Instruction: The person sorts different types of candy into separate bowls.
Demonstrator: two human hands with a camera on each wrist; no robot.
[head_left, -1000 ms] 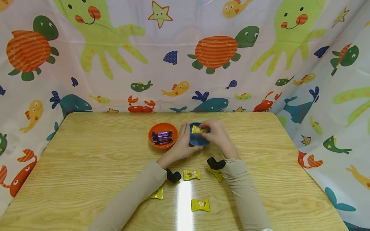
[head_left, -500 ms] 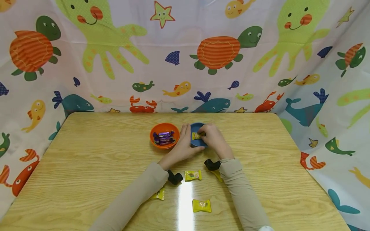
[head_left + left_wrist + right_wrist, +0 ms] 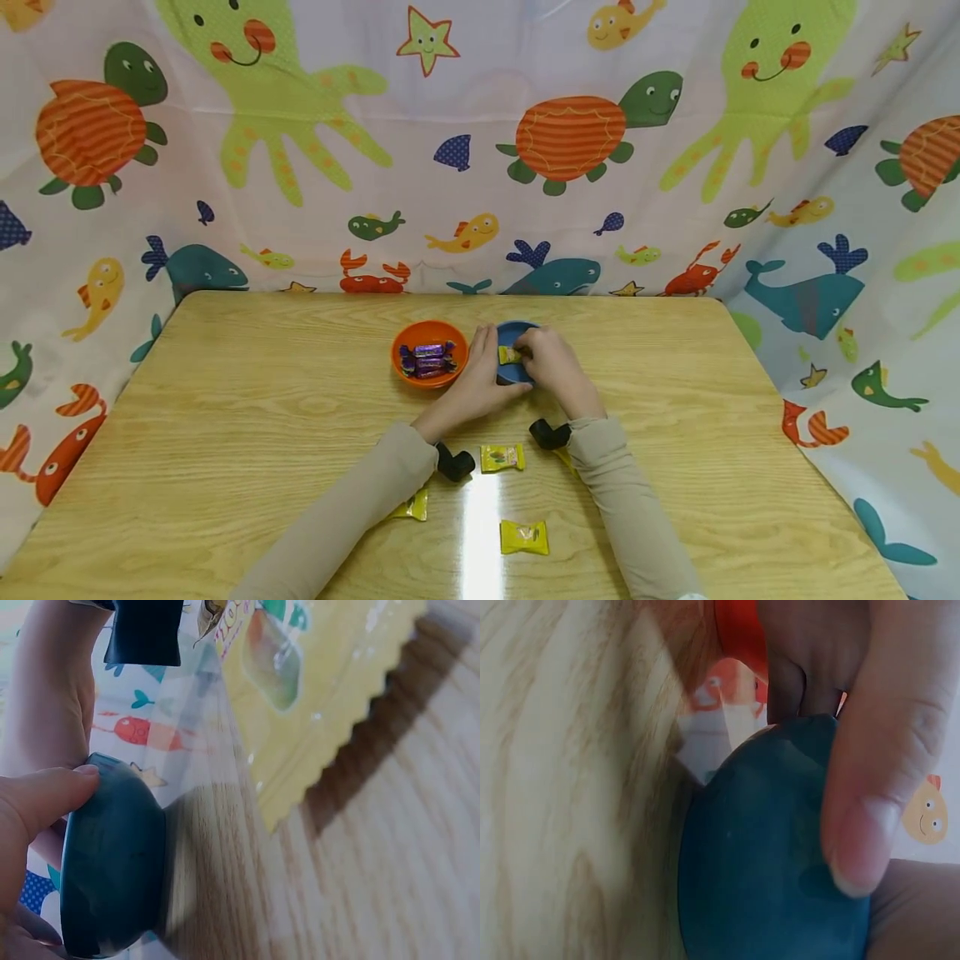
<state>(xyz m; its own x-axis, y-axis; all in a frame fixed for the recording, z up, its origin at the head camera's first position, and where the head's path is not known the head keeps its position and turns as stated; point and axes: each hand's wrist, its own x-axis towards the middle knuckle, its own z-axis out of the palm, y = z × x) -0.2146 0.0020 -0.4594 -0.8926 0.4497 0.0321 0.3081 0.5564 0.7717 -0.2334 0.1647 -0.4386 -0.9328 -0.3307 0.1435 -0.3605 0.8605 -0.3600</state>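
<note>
My left hand (image 3: 476, 379) holds the small blue bowl (image 3: 516, 373), thumb on the near rim and fingers along its left side. In the left wrist view that thumb rests at the lip of the bowl (image 3: 112, 862); the right wrist view shows it over the bowl's outer wall (image 3: 757, 847). Down inside the bowl, my right hand (image 3: 557, 371) pinches a yellow-wrapped candy (image 3: 508, 355), its right end hidden by the fingers. Just left of my left hand stands an orange bowl (image 3: 401, 371) with several purple-wrapped candies (image 3: 429, 358).
Nearer on the wooden table (image 3: 262, 400) lie yellow candies: one between the wrists (image 3: 502, 457), one closer to me (image 3: 524, 537), one partly under the left sleeve (image 3: 411, 506). Another yellow candy (image 3: 567, 460) is mostly hidden by the right sleeve. A patterned curtain (image 3: 465, 192) stands behind the table.
My right hand has lowered the yellow candy from above the blue bowl's rim down into it. The left hand keeps its hold on the bowl.
</note>
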